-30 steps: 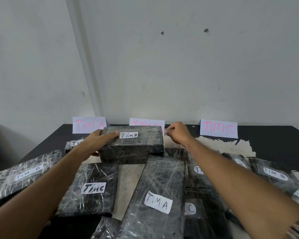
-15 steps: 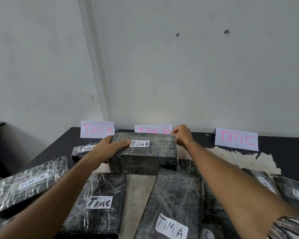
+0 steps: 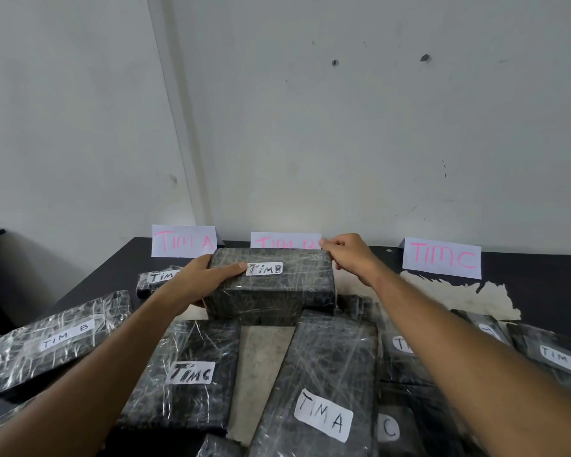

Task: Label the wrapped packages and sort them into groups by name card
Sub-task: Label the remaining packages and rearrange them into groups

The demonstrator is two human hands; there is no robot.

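On black table point(image 3: 541, 291) against grey wall (pink name cards propped), left hand point(image 3: 198, 278) and right hand point(image 3: 346, 255) both grasping TIM B package point(image 3: 274, 288) ends

Two bare forearms run up from the bottom corners of the head view, each ending in a bare hand with no glove, ring or watch. The left hand point(image 3: 201, 279) shows its back, thumb and short, plain nails, while the right hand point(image 3: 350, 255) shows its knuckles and wrist. No sleeve or cuff covers either forearm within this view.
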